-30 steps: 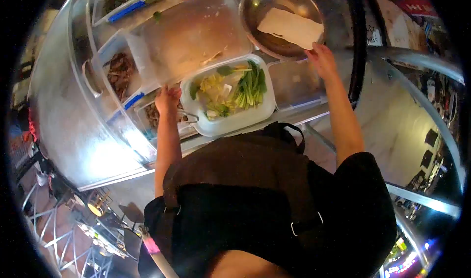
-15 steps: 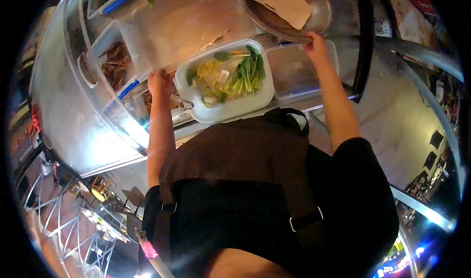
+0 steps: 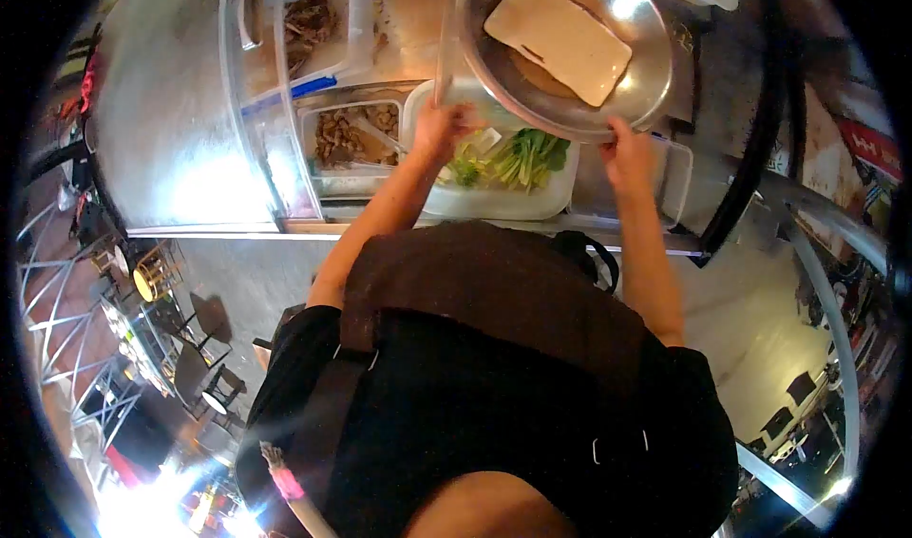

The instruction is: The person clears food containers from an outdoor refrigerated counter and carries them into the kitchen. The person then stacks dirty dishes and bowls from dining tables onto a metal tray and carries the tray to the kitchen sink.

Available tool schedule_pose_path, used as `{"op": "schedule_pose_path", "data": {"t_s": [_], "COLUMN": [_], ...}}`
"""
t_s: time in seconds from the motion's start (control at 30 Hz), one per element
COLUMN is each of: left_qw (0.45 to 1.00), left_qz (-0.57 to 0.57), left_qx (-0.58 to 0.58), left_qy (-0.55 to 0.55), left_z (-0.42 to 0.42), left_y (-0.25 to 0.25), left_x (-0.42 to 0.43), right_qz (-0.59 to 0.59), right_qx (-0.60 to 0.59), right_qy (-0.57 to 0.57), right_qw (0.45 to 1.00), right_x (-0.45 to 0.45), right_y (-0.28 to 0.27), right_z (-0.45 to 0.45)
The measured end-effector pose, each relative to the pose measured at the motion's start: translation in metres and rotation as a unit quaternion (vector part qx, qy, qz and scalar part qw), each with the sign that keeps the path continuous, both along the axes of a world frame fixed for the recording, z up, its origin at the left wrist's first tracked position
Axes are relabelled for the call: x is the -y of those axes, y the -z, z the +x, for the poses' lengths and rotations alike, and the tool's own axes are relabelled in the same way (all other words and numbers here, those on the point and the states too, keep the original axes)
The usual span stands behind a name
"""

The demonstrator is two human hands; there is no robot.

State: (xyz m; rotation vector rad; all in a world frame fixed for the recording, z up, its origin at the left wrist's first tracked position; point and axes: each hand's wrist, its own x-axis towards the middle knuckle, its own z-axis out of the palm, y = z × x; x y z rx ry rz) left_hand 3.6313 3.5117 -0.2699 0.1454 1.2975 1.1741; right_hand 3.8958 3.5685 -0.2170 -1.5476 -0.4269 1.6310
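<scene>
Worktop (image 3: 411, 49): I see it beneath the food containers, its near edge along the person's front.
Steel bowl (image 3: 652, 63): I have it at the far side, its rim overlapping the white tub in my view.
White tub (image 3: 503, 207): holds leafy greens (image 3: 540, 158), directly in front of the person.
Clear container (image 3: 677, 183): beside the tub, on the right.
Dark meat (image 3: 312, 23): in a clear box at far left, near a blue clip (image 3: 314, 86).
Brown pieces (image 3: 342, 139): in a smaller tray left of the tub, a utensil (image 3: 376, 132) lying across them.
Pale slab (image 3: 559, 39): inside the bowl.
Clear panel (image 3: 448, 39): its edge runs from the left hand beside the bowl.
Right hand (image 3: 627, 149): clamped on the bowl's near rim.
Left hand (image 3: 445, 130): apart from the right, at the panel's near end; blurred, so I cannot tell its grip.
</scene>
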Motion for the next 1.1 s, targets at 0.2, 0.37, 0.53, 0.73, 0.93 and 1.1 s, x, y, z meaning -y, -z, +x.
{"op": "schedule_pose_path", "data": {"t_s": [0.2, 0.37, 0.53, 0.73, 0.93, 1.1], "left_qw": [0.996, 0.997, 0.997, 0.998, 0.998, 0.998], "left_qz": [0.054, 0.026, 0.051, 0.059, 0.008, 0.005], "left_qx": [0.048, 0.035, -0.026, -0.010, -0.007, 0.007], "left_qy": [-0.045, -0.069, -0.052, -0.026, -0.069, -0.063], "left_z": [-0.008, -0.019, -0.033, -0.035, -0.032, -0.035], "left_y": [-0.021, -0.031, -0.029, -0.032, -0.016, 0.016], "left_x": [0.017, 0.018, 0.018, 0.010, 0.007, -0.029], "right_qz": [0.036, 0.028, -0.092, -0.260, -0.183, -0.087], "right_qx": [-0.109, 0.140, 0.565, 0.579, 0.634, 0.708], "right_qy": [-0.062, -0.146, -0.316, -0.164, -0.102, -0.147], "right_qw": [0.991, 0.979, 0.756, 0.755, 0.744, 0.685], "right_x": [0.027, 0.045, 0.053, 0.040, 0.036, 0.039], "right_y": [-0.027, 0.031, 0.043, 0.160, 0.176, 0.157], "right_z": [-0.021, 0.075, 0.128, 0.205, 0.207, 0.223]}}
